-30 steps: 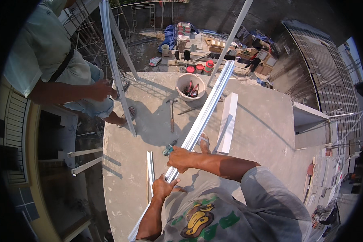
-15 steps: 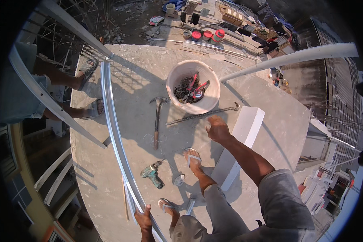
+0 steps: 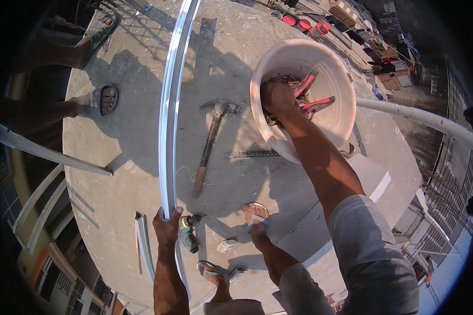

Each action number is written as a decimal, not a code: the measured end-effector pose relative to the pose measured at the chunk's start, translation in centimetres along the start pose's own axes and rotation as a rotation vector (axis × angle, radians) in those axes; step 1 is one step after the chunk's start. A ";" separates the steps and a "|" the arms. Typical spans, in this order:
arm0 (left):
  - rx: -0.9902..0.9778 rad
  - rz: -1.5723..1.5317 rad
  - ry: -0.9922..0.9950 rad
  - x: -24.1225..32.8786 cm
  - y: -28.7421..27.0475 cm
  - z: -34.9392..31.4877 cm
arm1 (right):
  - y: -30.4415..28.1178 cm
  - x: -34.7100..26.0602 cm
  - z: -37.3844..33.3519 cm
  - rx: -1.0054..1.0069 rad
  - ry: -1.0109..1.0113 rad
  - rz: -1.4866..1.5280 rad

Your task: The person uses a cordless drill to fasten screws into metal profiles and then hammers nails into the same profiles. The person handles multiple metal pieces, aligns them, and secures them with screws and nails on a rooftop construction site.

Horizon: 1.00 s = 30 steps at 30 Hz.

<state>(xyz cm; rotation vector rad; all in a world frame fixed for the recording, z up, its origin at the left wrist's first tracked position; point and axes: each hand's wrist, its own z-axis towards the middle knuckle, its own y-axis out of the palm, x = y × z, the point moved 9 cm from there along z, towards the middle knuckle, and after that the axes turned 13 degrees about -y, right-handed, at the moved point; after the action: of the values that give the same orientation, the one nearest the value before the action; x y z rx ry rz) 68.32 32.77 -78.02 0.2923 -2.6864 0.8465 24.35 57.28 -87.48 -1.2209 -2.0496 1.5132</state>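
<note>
1. The broad grey concrete slab (image 3: 123,202) is looking matt and rough.
2. The long silvery metal channel (image 3: 170,115) is gleaming, smooth and glossy.
3. The pale round plastic bucket (image 3: 339,92), near the slab's far edge, is showing smooth, stained walls.
4. The brown-handled claw hammer (image 3: 209,142) is showing dull metal at its head.
5. The teal-and-black plastic drill (image 3: 188,234) is looking matt.
6. The grey cloth sleeve (image 3: 363,226) is appearing soft and matt.

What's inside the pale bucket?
The bucket holds red-and-black handles and a jumble of small dark pieces. The right hand covers part of the jumble; its fingertips and anything beneath the pile can't be seen.
</note>
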 end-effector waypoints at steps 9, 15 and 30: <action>0.159 0.416 0.095 3.4 2.5 12.1 | -1.2 -1.5 0.8 0.013 -0.226 0.095; 0.209 0.462 0.147 5.4 2.9 15.0 | -0.7 -0.7 1.5 -0.074 -0.248 0.248; 0.484 0.376 0.516 5.1 2.4 12.7 | -9.5 -3.5 -17.9 0.445 0.004 0.898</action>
<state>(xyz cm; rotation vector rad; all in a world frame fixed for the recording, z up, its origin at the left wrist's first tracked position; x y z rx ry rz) 60.01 26.81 -87.37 -0.3069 -2.0535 1.4516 34.28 64.94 -71.18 -2.0386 -1.0390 2.1448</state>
